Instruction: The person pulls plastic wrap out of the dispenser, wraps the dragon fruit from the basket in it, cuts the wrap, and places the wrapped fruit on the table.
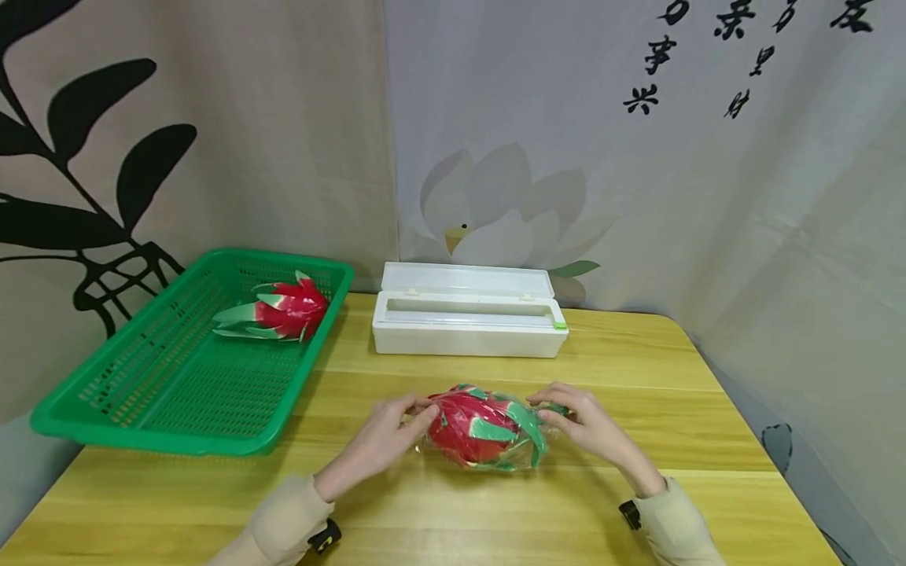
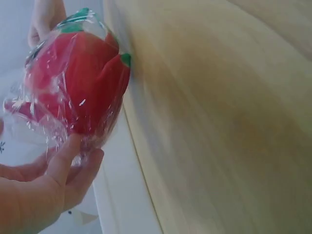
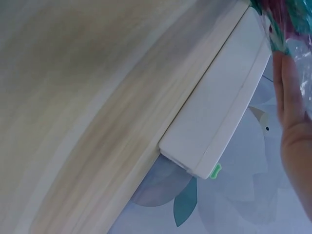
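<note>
A red dragon fruit [image 1: 467, 432] with green scales lies on its side over the table, wrapped in clear plastic film [image 2: 63, 92]. At its left end, the thumb and fingers of my left hand [image 1: 392, 432] pinch gathered film; the left wrist view shows the bunched film between them. My right hand [image 1: 583, 420] pinches the fruit's leafy green end, where film also hangs. In the right wrist view only part of that hand [image 3: 292, 105] and the wrapped end appear at the edge.
Behind the fruit stands a white film dispenser box [image 1: 467, 339] with its lid raised. On the left, a green plastic basket [image 1: 159, 446] holds a second dragon fruit [image 1: 293, 309]. A printed curtain [image 1: 672, 196] hangs behind the wooden table [image 1: 439, 519].
</note>
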`<act>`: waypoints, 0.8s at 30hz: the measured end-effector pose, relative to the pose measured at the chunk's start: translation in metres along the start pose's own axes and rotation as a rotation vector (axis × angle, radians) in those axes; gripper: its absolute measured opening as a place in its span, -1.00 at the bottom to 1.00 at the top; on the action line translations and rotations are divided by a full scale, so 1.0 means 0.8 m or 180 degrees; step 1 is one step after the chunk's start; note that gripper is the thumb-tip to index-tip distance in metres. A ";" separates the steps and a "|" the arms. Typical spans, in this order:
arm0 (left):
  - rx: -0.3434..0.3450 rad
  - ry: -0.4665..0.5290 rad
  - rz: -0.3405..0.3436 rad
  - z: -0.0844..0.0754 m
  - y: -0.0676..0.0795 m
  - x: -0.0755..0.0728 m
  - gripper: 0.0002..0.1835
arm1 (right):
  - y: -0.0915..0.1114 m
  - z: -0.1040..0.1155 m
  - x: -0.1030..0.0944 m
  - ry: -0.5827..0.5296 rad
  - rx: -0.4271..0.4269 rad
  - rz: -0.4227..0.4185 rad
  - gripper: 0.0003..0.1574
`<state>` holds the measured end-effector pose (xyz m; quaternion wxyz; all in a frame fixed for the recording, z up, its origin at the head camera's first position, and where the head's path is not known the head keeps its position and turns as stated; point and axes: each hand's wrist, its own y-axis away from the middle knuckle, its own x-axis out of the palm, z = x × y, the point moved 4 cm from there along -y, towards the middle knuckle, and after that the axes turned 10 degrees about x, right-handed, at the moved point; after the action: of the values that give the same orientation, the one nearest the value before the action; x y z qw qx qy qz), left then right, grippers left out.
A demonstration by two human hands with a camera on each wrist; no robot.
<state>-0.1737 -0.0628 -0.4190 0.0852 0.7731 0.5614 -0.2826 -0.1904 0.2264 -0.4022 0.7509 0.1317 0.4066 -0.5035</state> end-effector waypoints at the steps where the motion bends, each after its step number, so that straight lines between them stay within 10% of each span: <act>1: -0.0017 0.0035 0.0035 0.000 0.001 0.000 -0.55 | 0.002 -0.001 -0.001 -0.0040 0.0031 0.0051 -0.69; 15: 0.0785 0.0034 0.0475 0.003 0.005 -0.014 -0.53 | 0.009 -0.003 -0.006 -0.0128 -0.0363 -0.0038 -0.75; 24: 0.1192 -0.0476 -0.0188 -0.009 0.002 -0.015 -0.83 | 0.000 0.003 -0.004 -0.0153 -0.0490 -0.0346 -0.70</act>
<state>-0.1725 -0.0697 -0.4070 -0.0269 0.7354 0.5136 -0.4411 -0.1895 0.2269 -0.3980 0.7398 0.0393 0.4325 -0.5139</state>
